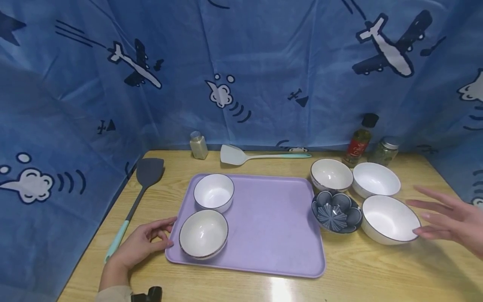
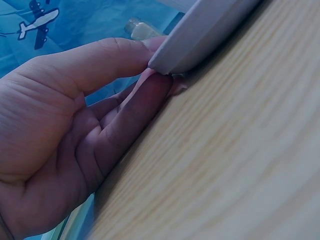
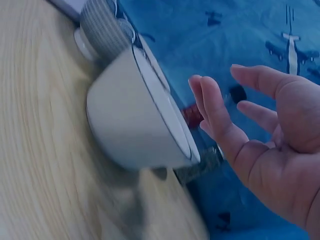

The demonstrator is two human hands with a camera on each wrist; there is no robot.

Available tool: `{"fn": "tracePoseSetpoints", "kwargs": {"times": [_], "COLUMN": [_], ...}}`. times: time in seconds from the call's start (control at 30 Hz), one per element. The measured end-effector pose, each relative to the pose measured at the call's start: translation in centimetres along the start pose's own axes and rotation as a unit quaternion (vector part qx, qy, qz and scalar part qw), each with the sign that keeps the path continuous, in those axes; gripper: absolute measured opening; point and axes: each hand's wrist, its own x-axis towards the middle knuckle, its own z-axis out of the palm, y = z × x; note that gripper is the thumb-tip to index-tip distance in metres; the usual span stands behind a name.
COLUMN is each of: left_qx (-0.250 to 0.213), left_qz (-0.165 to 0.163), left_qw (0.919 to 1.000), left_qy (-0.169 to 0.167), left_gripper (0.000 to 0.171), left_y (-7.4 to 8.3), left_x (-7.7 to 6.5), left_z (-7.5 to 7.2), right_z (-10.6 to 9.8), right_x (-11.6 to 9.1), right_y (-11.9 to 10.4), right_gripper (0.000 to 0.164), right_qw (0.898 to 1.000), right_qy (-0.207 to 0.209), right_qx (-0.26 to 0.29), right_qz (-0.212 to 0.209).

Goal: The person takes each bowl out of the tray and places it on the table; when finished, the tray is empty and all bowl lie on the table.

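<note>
My left hand (image 1: 140, 242) pinches the left rim of a light purple tray (image 1: 271, 226); in the left wrist view the thumb lies over the tray edge (image 2: 202, 37) and fingers reach beneath it. On the tray's left part stand a white bowl (image 1: 214, 191) and, in front of it, a cream bowl (image 1: 203, 233). My right hand (image 1: 454, 220) hovers with spread fingers beside a dark-rimmed white bowl (image 1: 390, 220), holding nothing. In the right wrist view that bowl (image 3: 130, 110) stands upright on the table, with the fingers apart from it.
Right of the tray cluster a dark petal-patterned bowl (image 1: 333, 213), a cream bowl (image 1: 331, 174) and another white bowl (image 1: 376, 179). Behind them are a red-labelled bottle (image 1: 357, 144) and a jar (image 1: 385, 152). A shaker (image 1: 198, 146), pale spatula (image 1: 234, 155) and dark turner (image 1: 149, 172) lie around the tray.
</note>
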Motion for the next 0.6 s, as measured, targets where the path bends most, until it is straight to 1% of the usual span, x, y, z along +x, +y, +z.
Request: {"fn": "tracePoseSetpoints", "kwargs": {"times": [0.1,0.17,0.23,0.33,0.43,0.53,0.6], "left_qx": [0.0,-0.001,-0.003,-0.002,0.0,-0.002,-0.002], "left_qz": [0.001,0.002,0.002,0.001,-0.001,-0.002,-0.002], "left_qw": [1.0,1.0,1.0,1.0,1.0,1.0,1.0], "left_qy": [0.001,0.0,0.002,0.004,0.005,0.005,0.004], "left_gripper": [0.067,0.067,0.067,0.067,0.068,0.068,0.068], "left_y": [0.0,0.0,-0.1,-0.2,-0.2,-0.1,-0.1], "left_x": [0.0,0.0,0.0,0.1,0.1,0.1,0.0], "left_z": [0.0,0.1,0.0,0.0,0.0,0.0,0.1], "right_z": [0.9,1.6,2.3,3.5,4.6,5.7,6.5], "right_x": [0.2,0.4,0.6,0.8,1.1,1.6,2.0], "right_y": [-1.1,-2.0,-2.8,-3.8,-4.3,-4.8,-5.2], "right_gripper": [0.072,0.071,0.069,0.067,0.066,0.065,0.063], "right_qw": [1.0,1.0,0.999,0.999,0.995,0.988,0.985], "right_qy": [-0.01,-0.015,-0.024,-0.047,-0.086,-0.125,-0.138], "right_qx": [0.006,-0.013,-0.015,-0.006,0.044,0.095,0.104], "right_qz": [0.004,0.015,0.022,0.02,0.006,-0.001,0.007]}}
